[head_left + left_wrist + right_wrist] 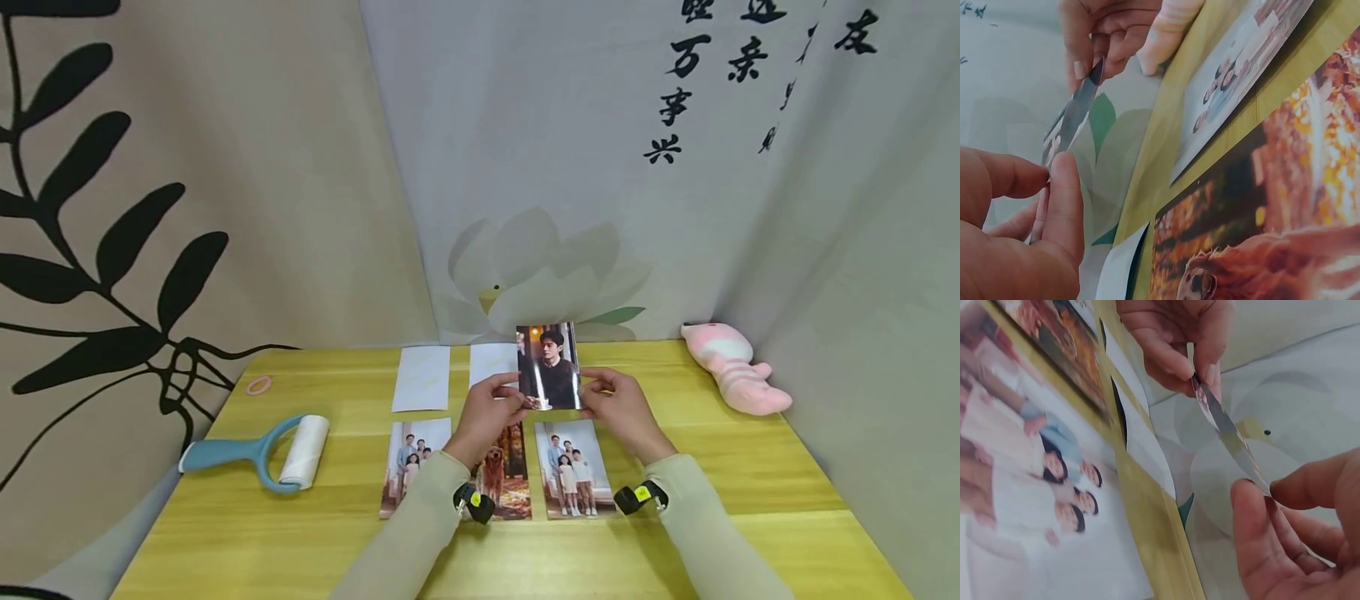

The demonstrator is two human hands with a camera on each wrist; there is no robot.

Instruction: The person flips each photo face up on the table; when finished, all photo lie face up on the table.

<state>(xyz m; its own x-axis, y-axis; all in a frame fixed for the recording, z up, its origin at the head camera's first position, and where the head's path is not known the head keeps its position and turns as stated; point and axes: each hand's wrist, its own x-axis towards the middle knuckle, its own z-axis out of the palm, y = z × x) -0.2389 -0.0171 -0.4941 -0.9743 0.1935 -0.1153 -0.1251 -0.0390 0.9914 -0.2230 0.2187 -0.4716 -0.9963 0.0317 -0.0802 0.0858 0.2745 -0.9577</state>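
Observation:
Both hands hold up one photo (550, 367) of a person in a dark sweater, above the back half of the table. My left hand (489, 414) pinches its left lower edge between thumb and fingers, and my right hand (624, 410) pinches the right one. From the wrist views the photo (1075, 115) is seen nearly edge-on and slightly bowed. Below lie a family photo (576, 471), a dog photo (513, 483) partly hidden by my left arm, and another family photo (408, 454). Two white cards (420, 379) lie behind them, one partly covered.
A lint roller (303, 452) with a blue handle lies on the left of the wooden table (315, 550). Behind it is a small pink ring (258, 385). At the back right sits a pink plush toy (735, 367). Printed curtains (525, 167) stand along the table's back.

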